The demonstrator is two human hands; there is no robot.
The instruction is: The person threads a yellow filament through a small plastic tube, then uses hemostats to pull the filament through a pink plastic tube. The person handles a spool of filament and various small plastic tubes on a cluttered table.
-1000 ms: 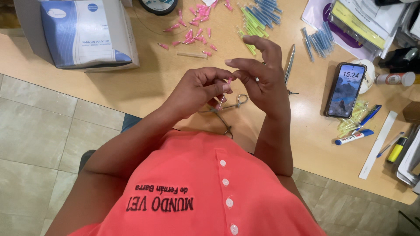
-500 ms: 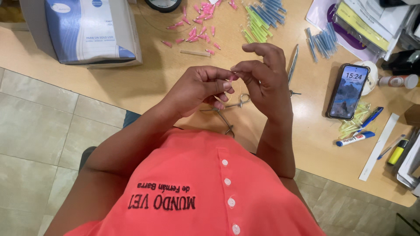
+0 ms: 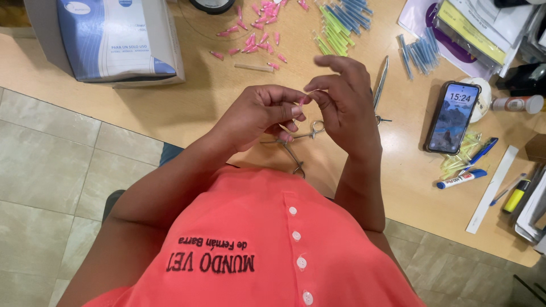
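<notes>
Wooden table point(image 3: 187, 108): both hands point(image 3: 259, 113) point(image 3: 341, 102) pinch a tiny piece near its edge.

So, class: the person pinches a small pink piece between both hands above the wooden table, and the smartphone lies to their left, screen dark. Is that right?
Not quite. The head view shows the smartphone on the person's right with its screen lit. The rest holds: left hand and right hand pinch a small pink piece above the wooden table.

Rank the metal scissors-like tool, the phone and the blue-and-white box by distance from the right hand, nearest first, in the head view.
From the right hand:
1. Metal scissors-like tool, just below the hand.
2. Phone, to its right.
3. Blue-and-white box, far left.
</notes>
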